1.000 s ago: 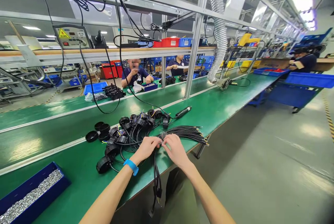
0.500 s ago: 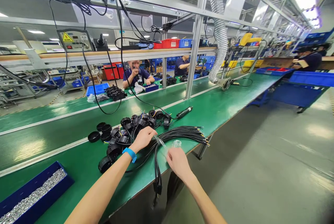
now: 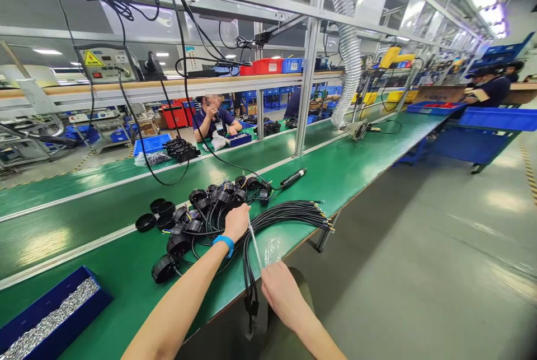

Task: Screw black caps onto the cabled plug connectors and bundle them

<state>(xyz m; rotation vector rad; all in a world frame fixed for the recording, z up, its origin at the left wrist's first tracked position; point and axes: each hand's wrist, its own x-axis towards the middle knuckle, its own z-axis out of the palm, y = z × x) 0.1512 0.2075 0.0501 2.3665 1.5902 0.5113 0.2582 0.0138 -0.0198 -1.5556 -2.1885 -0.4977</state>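
A strip of clear plastic film (image 3: 254, 243) is pulled taut between my two hands, above the edge of the bench. My left hand (image 3: 238, 221), with a blue band at the wrist, pinches its upper end over a bundle of black cables (image 3: 285, 213). Closed around the lower end is my right hand (image 3: 282, 288), at the bench's front edge. More crumpled clear film (image 3: 272, 249) shows just above the right hand; whether it is the same piece I cannot tell. Black round housings (image 3: 178, 244) with coloured wires are heaped left of my left hand.
A blue bin (image 3: 90, 287) of small metal parts stands at the lower left of the green bench (image 3: 138, 315). Behind the cables lies a black corded screwdriver-like tool (image 3: 293, 178). A metal post (image 3: 308, 85) rises behind it. One person (image 3: 216, 119) sits across the line.
My right hand has moved down towards me, and the plastic between my hands is now longer and straighter. My left hand stays over the cables. The view has shifted slightly.
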